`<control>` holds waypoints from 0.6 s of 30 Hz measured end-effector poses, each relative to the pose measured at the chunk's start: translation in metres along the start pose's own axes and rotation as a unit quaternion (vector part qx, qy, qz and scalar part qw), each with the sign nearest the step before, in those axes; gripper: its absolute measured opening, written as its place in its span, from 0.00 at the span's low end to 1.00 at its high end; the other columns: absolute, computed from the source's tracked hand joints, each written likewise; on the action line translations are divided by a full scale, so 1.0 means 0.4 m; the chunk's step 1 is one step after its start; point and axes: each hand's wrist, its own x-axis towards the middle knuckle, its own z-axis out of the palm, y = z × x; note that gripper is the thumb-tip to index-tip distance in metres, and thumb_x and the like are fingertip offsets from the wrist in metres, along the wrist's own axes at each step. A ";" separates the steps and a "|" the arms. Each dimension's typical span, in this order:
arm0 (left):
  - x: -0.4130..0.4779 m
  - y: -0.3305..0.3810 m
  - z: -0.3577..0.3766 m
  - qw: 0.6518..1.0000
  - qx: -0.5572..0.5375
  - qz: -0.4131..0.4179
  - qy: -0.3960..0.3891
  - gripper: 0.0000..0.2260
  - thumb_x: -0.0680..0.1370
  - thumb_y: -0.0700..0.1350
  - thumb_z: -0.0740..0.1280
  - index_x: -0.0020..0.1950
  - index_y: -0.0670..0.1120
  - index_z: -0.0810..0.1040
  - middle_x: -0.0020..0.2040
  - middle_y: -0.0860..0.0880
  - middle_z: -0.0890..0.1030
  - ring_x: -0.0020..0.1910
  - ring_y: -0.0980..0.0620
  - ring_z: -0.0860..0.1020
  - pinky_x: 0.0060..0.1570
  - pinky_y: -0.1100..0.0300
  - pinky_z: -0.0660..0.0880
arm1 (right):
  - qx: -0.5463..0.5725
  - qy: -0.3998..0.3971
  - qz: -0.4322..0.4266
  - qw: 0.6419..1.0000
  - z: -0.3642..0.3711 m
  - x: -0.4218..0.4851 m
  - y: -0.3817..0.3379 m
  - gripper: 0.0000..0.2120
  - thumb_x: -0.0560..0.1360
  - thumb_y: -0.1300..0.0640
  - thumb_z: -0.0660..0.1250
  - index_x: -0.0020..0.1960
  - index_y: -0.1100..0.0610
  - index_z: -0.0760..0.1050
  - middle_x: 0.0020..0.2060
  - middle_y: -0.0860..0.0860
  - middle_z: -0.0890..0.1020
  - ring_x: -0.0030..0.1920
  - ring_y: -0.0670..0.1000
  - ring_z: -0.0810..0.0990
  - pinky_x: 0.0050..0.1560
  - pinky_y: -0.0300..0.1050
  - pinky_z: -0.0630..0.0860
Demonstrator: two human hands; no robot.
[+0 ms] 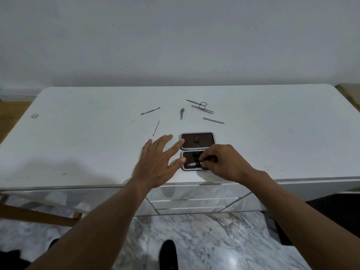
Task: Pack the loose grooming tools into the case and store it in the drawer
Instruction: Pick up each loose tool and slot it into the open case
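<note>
A small brown case with a pale rim lies open in two halves near the front edge of the white dresser top. My right hand pinches a metal nail clipper at the elastic loop in the near half. My left hand is spread flat beside the case, fingertips touching its left rim. Loose tools lie behind the case: a thin pick, a cuticle pusher, small nippers, scissors, tweezers and a nail file.
Marble-patterned drawer fronts sit below the dresser edge, all closed. A wooden frame stands low at the left. A white wall rises behind the dresser. My dark shoe is on the marble floor.
</note>
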 end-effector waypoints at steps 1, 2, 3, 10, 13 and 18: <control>0.000 0.000 -0.001 1.000 -0.002 -0.001 0.000 0.26 0.79 0.66 0.47 0.77 0.62 0.57 0.77 0.49 0.63 0.76 0.50 0.59 0.75 0.44 0.52 | -0.007 0.003 0.000 1.000 -0.002 0.002 -0.002 0.05 0.72 0.57 0.70 0.47 0.52 0.83 0.44 0.49 0.84 0.41 0.49 0.80 0.44 0.38 0.75; 0.000 0.001 -0.001 1.000 -0.003 -0.002 0.000 0.26 0.79 0.66 0.48 0.77 0.62 0.58 0.77 0.49 0.63 0.76 0.50 0.59 0.75 0.44 0.52 | -0.012 0.011 0.002 1.000 -0.004 0.004 -0.005 0.05 0.73 0.56 0.69 0.46 0.52 0.83 0.43 0.49 0.84 0.41 0.49 0.80 0.45 0.41 0.76; 0.000 0.001 -0.001 1.000 -0.005 -0.002 0.001 0.26 0.79 0.66 0.48 0.77 0.62 0.58 0.77 0.49 0.63 0.76 0.50 0.59 0.75 0.44 0.52 | -0.014 0.022 0.005 1.000 -0.008 0.008 -0.008 0.05 0.73 0.56 0.68 0.45 0.52 0.83 0.42 0.49 0.85 0.41 0.49 0.80 0.46 0.43 0.77; -0.001 0.007 -0.013 1.000 -0.012 -0.004 0.001 0.26 0.79 0.65 0.50 0.77 0.60 0.60 0.76 0.49 0.65 0.75 0.49 0.61 0.74 0.42 0.55 | -0.019 0.072 0.015 0.997 -0.057 0.110 -0.060 0.07 0.74 0.56 0.65 0.46 0.54 0.82 0.44 0.50 0.85 0.45 0.51 0.80 0.47 0.43 0.74; 0.002 0.008 -0.015 1.000 -0.007 -0.008 -0.003 0.26 0.79 0.64 0.51 0.76 0.59 0.61 0.76 0.49 0.66 0.75 0.49 0.62 0.74 0.42 0.56 | -0.024 0.075 0.012 0.997 -0.070 0.187 -0.085 0.08 0.75 0.57 0.65 0.49 0.57 0.82 0.48 0.52 0.85 0.49 0.53 0.81 0.51 0.44 0.75; 0.008 0.008 -0.019 1.000 -0.002 -0.017 -0.013 0.25 0.79 0.64 0.53 0.76 0.60 0.61 0.76 0.50 0.66 0.76 0.50 0.60 0.73 0.42 0.57 | -0.051 0.063 0.027 0.996 -0.075 0.329 -0.112 0.10 0.75 0.62 0.63 0.52 0.60 0.81 0.50 0.56 0.84 0.52 0.57 0.80 0.53 0.46 0.74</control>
